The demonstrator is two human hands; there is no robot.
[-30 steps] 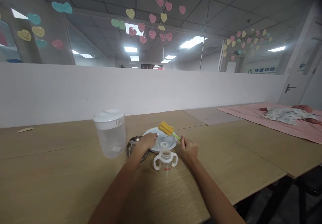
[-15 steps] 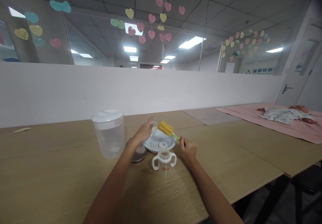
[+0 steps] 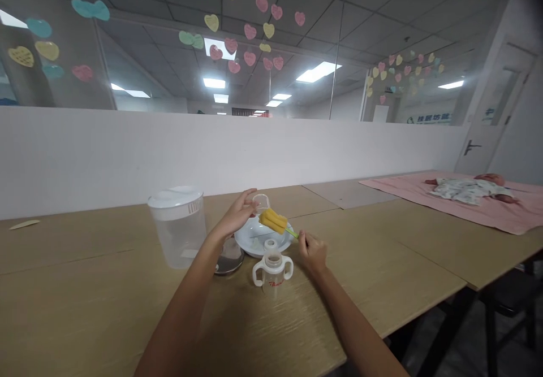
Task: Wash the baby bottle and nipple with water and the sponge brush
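Observation:
My left hand [image 3: 235, 217] holds a small clear dome-shaped cap [image 3: 261, 200] between thumb and fingers, above a white bowl [image 3: 242, 242]. In my right hand [image 3: 313, 251] is the green handle of a bottle brush [image 3: 272, 220]. Its yellow sponge head lies just below the cap's rim; whether they touch I cannot tell. In front of the bowl stands an uncapped baby bottle [image 3: 272, 275], upright, with two white side handles and red print. A white ring-like piece [image 3: 270, 244] shows behind the bottle's mouth, at the bowl's near edge.
Left of the bowl stands a clear plastic jug [image 3: 178, 233] with a white lid. A round dark metallic lid [image 3: 230, 257] lies between them, partly behind my left forearm. On a pink blanket [image 3: 394, 191] at the far right lies a baby or doll [image 3: 458, 190]. A low white wall [image 3: 254, 145] backs the table.
The cap and the brush head have come up slightly, and my left hand has turned so that the cap shows more clearly. The whole view has shifted a little.

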